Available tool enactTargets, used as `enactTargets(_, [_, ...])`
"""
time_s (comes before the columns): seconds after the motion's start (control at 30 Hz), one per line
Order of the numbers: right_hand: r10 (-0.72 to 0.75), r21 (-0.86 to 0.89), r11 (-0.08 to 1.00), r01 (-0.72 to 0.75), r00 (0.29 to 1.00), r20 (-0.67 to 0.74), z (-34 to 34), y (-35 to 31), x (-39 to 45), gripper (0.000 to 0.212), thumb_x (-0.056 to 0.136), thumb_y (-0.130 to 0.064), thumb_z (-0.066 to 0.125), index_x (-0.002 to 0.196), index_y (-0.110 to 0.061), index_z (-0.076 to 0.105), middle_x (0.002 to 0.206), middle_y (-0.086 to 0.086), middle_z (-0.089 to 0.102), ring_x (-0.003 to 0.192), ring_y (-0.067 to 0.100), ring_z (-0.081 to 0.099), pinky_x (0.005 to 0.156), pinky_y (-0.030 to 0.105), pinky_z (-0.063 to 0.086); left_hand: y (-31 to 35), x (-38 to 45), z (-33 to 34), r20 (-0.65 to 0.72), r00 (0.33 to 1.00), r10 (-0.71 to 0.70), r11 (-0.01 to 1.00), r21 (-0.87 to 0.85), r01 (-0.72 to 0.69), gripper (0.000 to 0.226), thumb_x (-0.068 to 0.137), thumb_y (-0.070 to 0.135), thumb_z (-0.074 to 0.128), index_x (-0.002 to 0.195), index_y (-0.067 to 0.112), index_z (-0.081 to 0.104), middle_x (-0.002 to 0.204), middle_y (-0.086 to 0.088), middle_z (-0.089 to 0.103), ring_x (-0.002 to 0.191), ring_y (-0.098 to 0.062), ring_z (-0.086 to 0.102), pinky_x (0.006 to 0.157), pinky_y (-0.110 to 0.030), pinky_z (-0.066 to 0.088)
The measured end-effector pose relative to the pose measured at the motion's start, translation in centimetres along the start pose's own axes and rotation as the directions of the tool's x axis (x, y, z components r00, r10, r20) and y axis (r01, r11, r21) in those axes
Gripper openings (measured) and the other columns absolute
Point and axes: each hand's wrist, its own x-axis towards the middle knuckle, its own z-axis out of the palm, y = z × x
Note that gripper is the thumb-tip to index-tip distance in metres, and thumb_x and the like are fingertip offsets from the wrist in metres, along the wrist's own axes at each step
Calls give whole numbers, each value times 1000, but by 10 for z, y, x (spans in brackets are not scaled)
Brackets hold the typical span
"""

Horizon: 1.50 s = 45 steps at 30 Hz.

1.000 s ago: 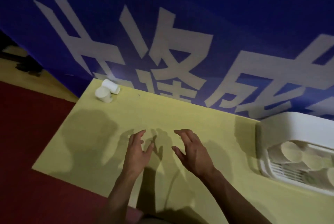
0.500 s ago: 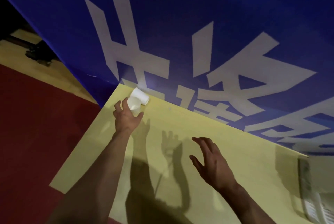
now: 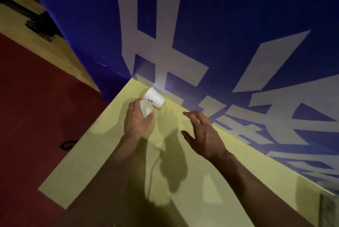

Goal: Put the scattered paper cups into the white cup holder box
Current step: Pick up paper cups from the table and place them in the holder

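My left hand (image 3: 136, 119) grips a white paper cup (image 3: 146, 109) at the far left corner of the yellow table (image 3: 102, 155). A second white paper cup (image 3: 154, 98) lies on its side just behind it, against the blue banner. My right hand (image 3: 203, 134) hovers over the table to the right of the cups, fingers spread and holding nothing. Only a dim sliver of the white cup holder box (image 3: 329, 210) shows at the bottom right edge.
A blue banner with large white characters (image 3: 220, 43) rises right behind the table's far edge. Red floor (image 3: 36, 116) lies to the left, with a dark object (image 3: 67, 145) on it near the table's left edge.
My left hand has reached to the corner and closed around the nearer cup. My right hand moved forward toward the cups. The view swung left, pushing the box almost out of sight.
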Motion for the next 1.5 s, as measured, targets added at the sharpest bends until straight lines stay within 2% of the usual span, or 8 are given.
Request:
enactTargets(0.23, [32, -94, 995, -19, 989, 147, 43, -36, 122, 76, 95, -43, 68, 158, -32, 27, 161, 8, 25, 137, 36, 43, 106, 52, 50, -26, -54, -29, -168, 985, 49, 986, -149, -74, 68, 85, 41, 78, 141, 19, 48, 127, -1, 53, 114, -17, 53, 92, -31, 49])
enactTargets(0.47, [16, -346, 936, 63, 975, 222, 92, -50, 180, 82, 102, -35, 57, 163, -39, 2, 172, 11, 1, 136, 44, 48, 108, 50, 51, -37, -98, -51, -112, 993, -35, 977, -213, 10, 72, 80, 42, 82, 141, 24, 47, 125, 4, 54, 114, -14, 56, 91, -32, 52])
enactTargets(0.63, [4, -371, 924, 93, 967, 254, 96, -55, 189, 73, 100, -31, 63, 160, -30, 21, 170, 13, 6, 131, 41, 53, 102, 46, 55, -46, -119, -50, -118, 989, -84, 970, -237, 54, 74, 79, 33, 85, 143, 24, 47, 126, 8, 53, 117, -13, 56, 96, -39, 54])
enactTargets(0.83, [-9, -292, 954, 67, 980, 197, 87, -51, 171, 57, 96, -33, 72, 141, -17, 42, 160, 13, 28, 102, 31, 66, 87, 40, 61, -46, -133, -56, -69, 992, -101, 969, -231, 82, 78, 77, 33, 87, 143, 25, 46, 127, 7, 53, 116, -13, 56, 95, -40, 55])
enactTargets(1.0, [37, -125, 992, -19, 989, 144, 65, -39, 126, 49, 95, -44, 70, 130, -16, 52, 148, 10, 40, 112, 29, 64, 93, 37, 59, -39, -147, -70, -57, 997, -55, 976, -214, 42, 76, 78, 33, 86, 142, 29, 46, 126, 10, 52, 115, -10, 55, 93, -35, 55])
enactTargets(1.2, [96, 27, 995, -94, 991, -96, 25, -19, 8, 34, 94, -55, 64, 96, -22, 54, 136, 3, 45, 89, 26, 65, 68, 36, 61, 6, -171, -63, -4, 995, 103, 978, -181, -102, 69, 82, 46, 79, 140, 26, 48, 128, 8, 52, 116, -11, 54, 91, -22, 48])
enactTargets(1.33, [146, 80, 988, -130, 959, -241, -15, 8, -100, 42, 93, -48, 67, 111, -16, 46, 119, 3, 48, 76, 28, 58, 54, 41, 56, 60, -203, -35, 131, 976, 174, 964, -223, -142, 68, 82, 39, 77, 141, 36, 43, 129, 16, 47, 120, -9, 49, 95, -25, 43])
enactTargets(1.5, [319, 194, 944, -267, 888, -331, -72, 41, -247, 74, 90, -39, 71, 151, -25, 31, 136, -1, 48, 101, 21, 61, 69, 35, 59, 136, -269, 24, 269, 909, 319, 937, -236, -259, 70, 82, 34, 81, 140, 38, 43, 130, 19, 45, 123, -9, 47, 94, -28, 43])
